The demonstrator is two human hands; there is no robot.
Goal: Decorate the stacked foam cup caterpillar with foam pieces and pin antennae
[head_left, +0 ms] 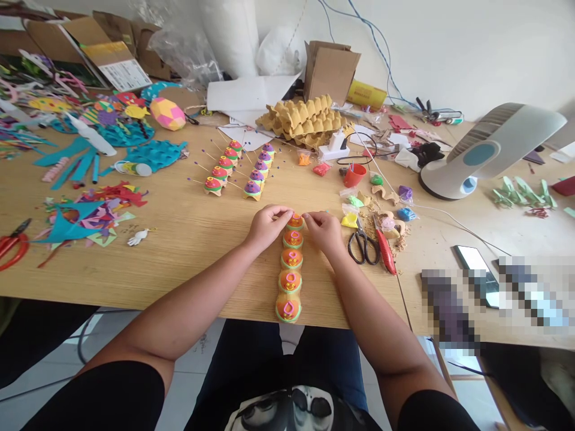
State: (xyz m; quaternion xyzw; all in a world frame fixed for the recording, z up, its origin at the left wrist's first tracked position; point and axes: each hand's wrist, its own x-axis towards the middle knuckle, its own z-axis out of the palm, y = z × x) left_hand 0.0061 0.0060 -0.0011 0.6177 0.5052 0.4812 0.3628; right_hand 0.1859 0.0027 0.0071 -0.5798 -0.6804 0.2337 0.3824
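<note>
In the head view an orange egg-carton strip (291, 259) runs away from the table's front edge. Its bumps carry clay: pink loops on top, small yellow and red details, green rims. At the strip's far bump my left hand (269, 227) has thumb and forefinger pinched at the left side. From the right, my right hand (323, 230) pinches in the same way, close to that bump. Anything between the fingertips is too small to make out. Beyond my hands stand a red-and-green strip (220, 172) and a purple one (256, 175), with thin purple-tipped sticks poking out.
Black-handled scissors (363, 245) and a red craft knife (386, 251) lie right of my hands, near bagged yellow clay (349, 220). A white fan (476, 149) stands farther right. Paper scraps (85, 215) and red-handled pliers (15, 242) are left. Stacked egg cartons (305, 120) sit behind.
</note>
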